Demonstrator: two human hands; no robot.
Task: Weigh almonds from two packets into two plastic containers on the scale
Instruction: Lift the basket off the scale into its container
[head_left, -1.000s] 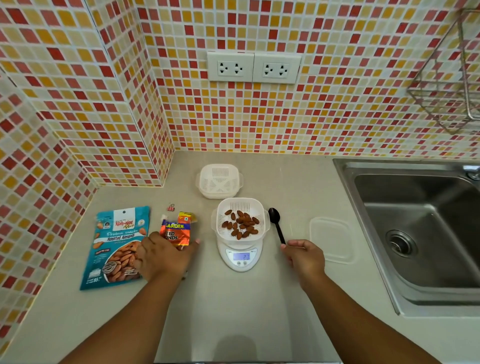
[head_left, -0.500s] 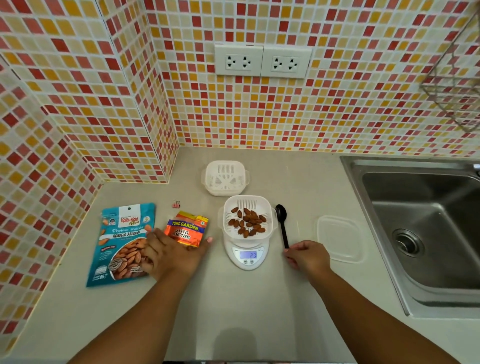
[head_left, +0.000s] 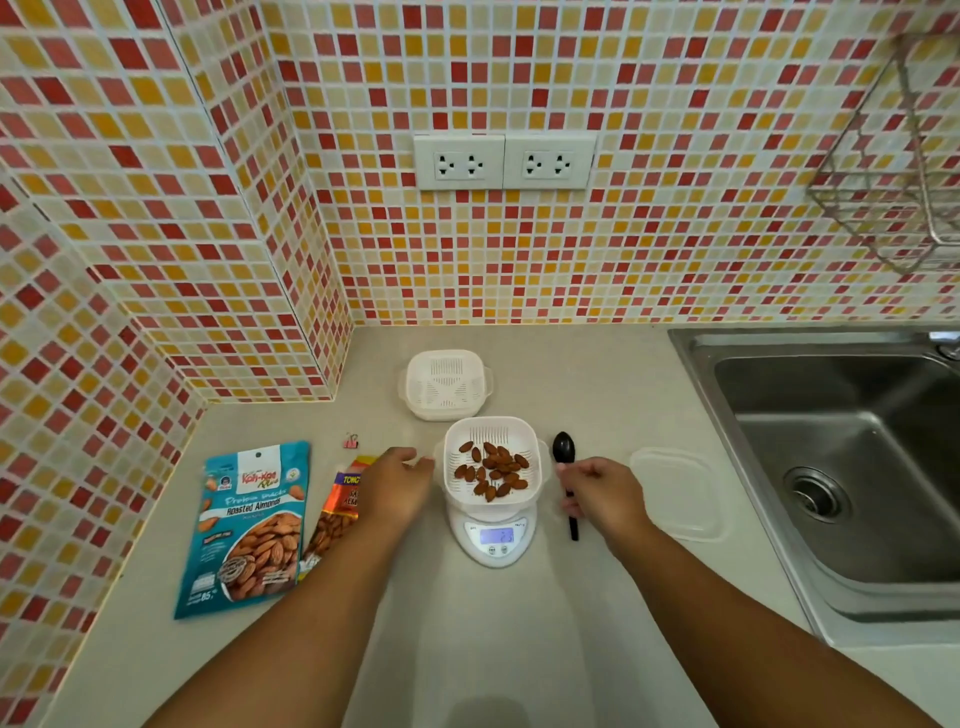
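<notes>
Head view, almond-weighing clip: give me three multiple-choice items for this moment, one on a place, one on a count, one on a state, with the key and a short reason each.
1. Where does the black plastic spoon lie?
A. On the counter right of the white digital scale
B. Inside the steel sink
C. On the teal almond packet

2. How many white slotted plastic containers are in view?
A. One
B. Two
C. Four

3. What is the state of the container on the scale?
A. Holding nothing
B. Covered by a lid
C. Holding brown almonds, uncovered

Key:
1. A: the spoon lies on the beige counter, partly behind the right hand.
2. B: one sits on the scale, the second container stands behind it with no almonds in it.
3. C: almonds lie loose in it, and the clear plastic lid rests apart, near the sink.
</notes>
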